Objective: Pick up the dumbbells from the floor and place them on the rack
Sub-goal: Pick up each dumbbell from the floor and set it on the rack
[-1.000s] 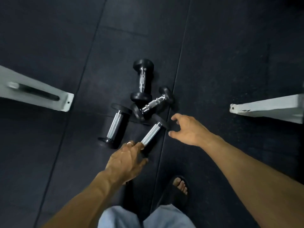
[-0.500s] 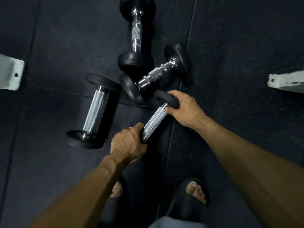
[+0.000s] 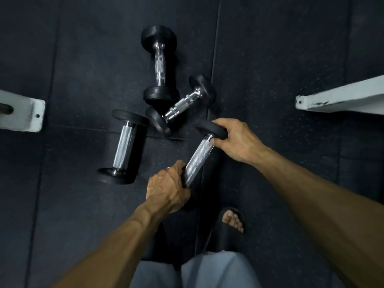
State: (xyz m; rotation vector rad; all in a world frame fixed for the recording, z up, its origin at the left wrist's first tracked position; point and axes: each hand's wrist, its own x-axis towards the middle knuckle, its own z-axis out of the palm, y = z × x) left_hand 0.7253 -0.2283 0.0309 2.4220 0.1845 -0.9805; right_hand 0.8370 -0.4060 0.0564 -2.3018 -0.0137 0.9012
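Several black dumbbells with chrome handles lie on the dark rubber floor. I hold the nearest dumbbell (image 3: pixel 198 157) at both ends: my left hand (image 3: pixel 166 189) is closed over its near end, which is hidden, and my right hand (image 3: pixel 234 139) grips its far black head. A thick-handled dumbbell (image 3: pixel 124 147) lies to the left. A small dumbbell (image 3: pixel 182 106) lies slanted just beyond. The farthest dumbbell (image 3: pixel 159 65) points away from me, its near head touching the small one.
A white metal rack foot (image 3: pixel 22 113) sticks in from the left and another white rack foot (image 3: pixel 340 96) from the right. My sandalled foot (image 3: pixel 231 224) stands just below the held dumbbell. Floor-mat seams run across the dark floor.
My right hand reached forward and closed on the far head of the nearest dumbbell while my left stayed on its near end. The held dumbbell now sits slightly apart from the small one.
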